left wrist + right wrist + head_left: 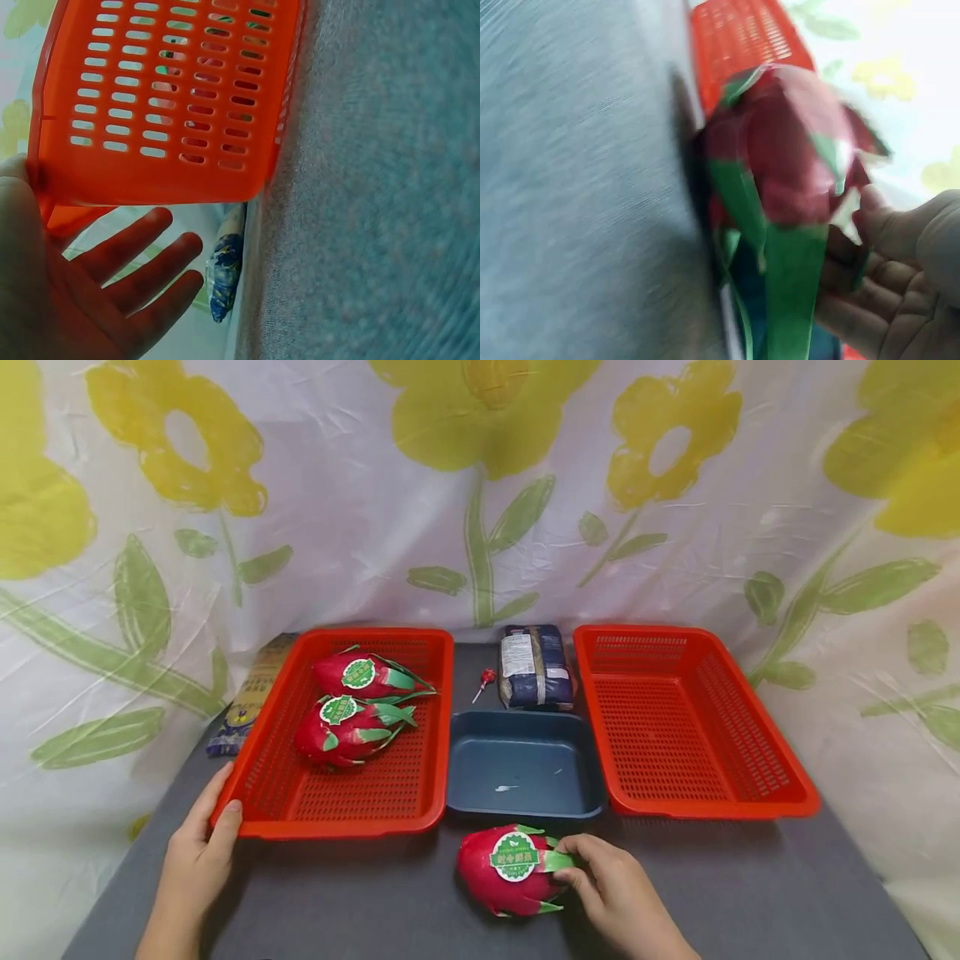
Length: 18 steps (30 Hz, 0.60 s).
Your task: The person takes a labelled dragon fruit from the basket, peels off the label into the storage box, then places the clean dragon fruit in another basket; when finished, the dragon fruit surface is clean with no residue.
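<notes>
My left hand (pixel 197 852) grips the front left corner of a red perforated basket (pixel 360 827), thumb at the rim. Its other fingers (pixel 161 274) stretch out beside the basket wall in the left wrist view. Inside that basket lie two red dragon fruits, one (pixel 341 739) in front of the other (pixel 360 673), both with green-and-white labels. With thumb and fingertips my right hand (pixel 618 889) pinches a green leaf tip of a third dragon fruit (pixel 480 868), low over the front of the table. The right wrist view shows this dragon fruit (pixel 787 165) close up, with its long green leaves.
A blue-grey tray (pixel 480 777) sits between the left basket and a second red basket (pixel 652 735) with nothing in it. Behind the tray are a dark blue package (pixel 536 672) and a red lollipop (pixel 487 677). A yellow-and-blue packet (pixel 243 714) lies left of the left basket.
</notes>
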Available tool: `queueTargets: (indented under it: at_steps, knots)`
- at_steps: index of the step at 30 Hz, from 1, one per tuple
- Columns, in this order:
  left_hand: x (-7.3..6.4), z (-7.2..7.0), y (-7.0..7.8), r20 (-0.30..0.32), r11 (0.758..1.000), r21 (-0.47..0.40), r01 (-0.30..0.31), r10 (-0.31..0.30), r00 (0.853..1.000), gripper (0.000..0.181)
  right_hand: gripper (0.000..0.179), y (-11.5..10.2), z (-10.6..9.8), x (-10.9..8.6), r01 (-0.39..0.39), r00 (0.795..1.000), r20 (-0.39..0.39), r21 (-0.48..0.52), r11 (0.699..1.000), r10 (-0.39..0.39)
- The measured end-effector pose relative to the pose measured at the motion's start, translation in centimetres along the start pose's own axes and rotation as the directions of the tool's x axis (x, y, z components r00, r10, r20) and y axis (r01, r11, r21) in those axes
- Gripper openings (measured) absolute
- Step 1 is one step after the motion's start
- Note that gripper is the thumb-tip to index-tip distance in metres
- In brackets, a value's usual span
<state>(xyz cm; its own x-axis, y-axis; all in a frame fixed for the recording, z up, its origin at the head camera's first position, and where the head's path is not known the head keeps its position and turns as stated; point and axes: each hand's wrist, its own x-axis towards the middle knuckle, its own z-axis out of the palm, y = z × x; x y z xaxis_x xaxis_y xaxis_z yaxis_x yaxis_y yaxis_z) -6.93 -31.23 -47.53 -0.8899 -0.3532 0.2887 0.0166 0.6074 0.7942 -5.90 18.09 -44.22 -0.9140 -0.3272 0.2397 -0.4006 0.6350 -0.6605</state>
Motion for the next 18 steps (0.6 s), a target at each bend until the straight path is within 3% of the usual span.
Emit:
queueTargets:
  at_steps: [4, 7, 9, 11, 14, 18]
  knots:
    - [0.1, -0.3, 0.5, 0.015, 0.998, 0.053, -0.038, 0.038, 0.999, 0.053, 0.022, 0.4, 0.3, -0.1, -0.076, 0.997, 0.009, 0.017, 0.997, 0.076]
    - [-0.1, -0.5, 1.3, -0.047, 0.989, 0.106, -0.104, 0.109, 0.993, 0.051, 0.022, 0.5, 0.4, -0.1, -0.070, 0.998, 0.002, 0.025, 0.997, 0.070]
    - [-0.4, -0.6, 2.1, -0.111, 0.977, 0.134, -0.167, 0.182, 0.977, 0.050, 0.022, 0.6, 0.4, -0.1, -0.055, 0.998, -0.005, 0.018, 0.998, 0.055]
    - [-0.8, -0.8, 3.2, -0.163, 0.959, 0.149, -0.240, 0.263, 0.951, 0.051, 0.023, 0.7, 0.4, 0.0, -0.024, 0.999, -0.021, 0.011, 1.000, 0.024]
    - [-1.7, -1.0, 5.4, -0.180, 0.921, 0.149, -0.361, 0.384, 0.906, 0.052, 0.025, 0.8, 0.5, 0.2, 0.020, 0.999, -0.047, 0.003, 1.000, -0.020]
    - [-2.9, -0.2, 9.0, -0.204, 0.842, 0.067, -0.535, 0.536, 0.819, 0.045, 0.026, 0.9, 0.6, 0.5, 0.033, 0.998, -0.062, 0.008, 0.999, -0.032]
